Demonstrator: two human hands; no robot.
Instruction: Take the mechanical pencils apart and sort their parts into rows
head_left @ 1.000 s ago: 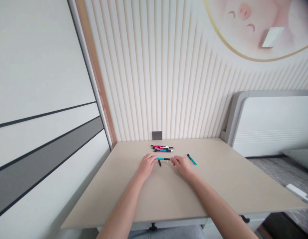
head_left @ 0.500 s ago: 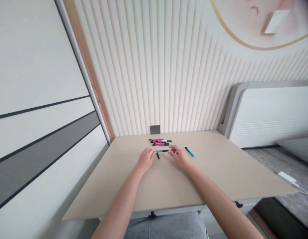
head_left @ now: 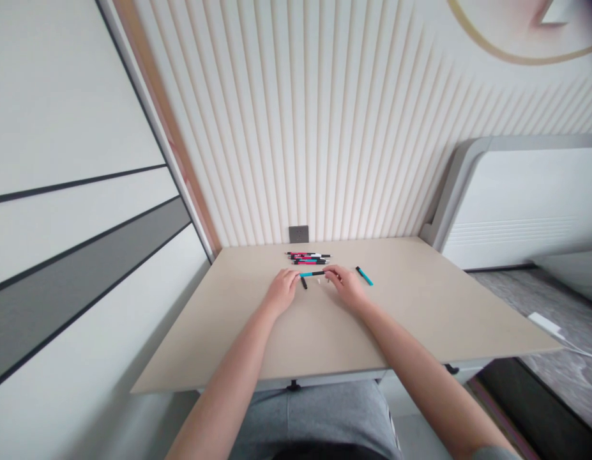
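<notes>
Between my two hands a blue and black pen (head_left: 312, 274) is held level, just above the table. The fingertips of my left hand (head_left: 282, 291) pinch its blue end. My right hand (head_left: 342, 283) closes on its black end, and a small piece shows under those fingers, too small to name. Below the pen lie a short black pen part (head_left: 304, 283), perhaps a cap, and a tiny white piece (head_left: 318, 281). Right of my right hand rests another blue and black pen piece (head_left: 364, 276), slanted.
Behind my hands, a heap of several red, black, white and blue pens (head_left: 309, 259) lies on the beige table (head_left: 238, 332). A dark wall socket (head_left: 298, 234) is set in the ribbed wall. A bed headboard (head_left: 525, 198) stands to the right, a white cabinet (head_left: 75, 268) to the left.
The view has tipped down slightly, so the table sits higher in the picture. Both hands still hold the pen; the right fingers have shifted a little around its black end.
</notes>
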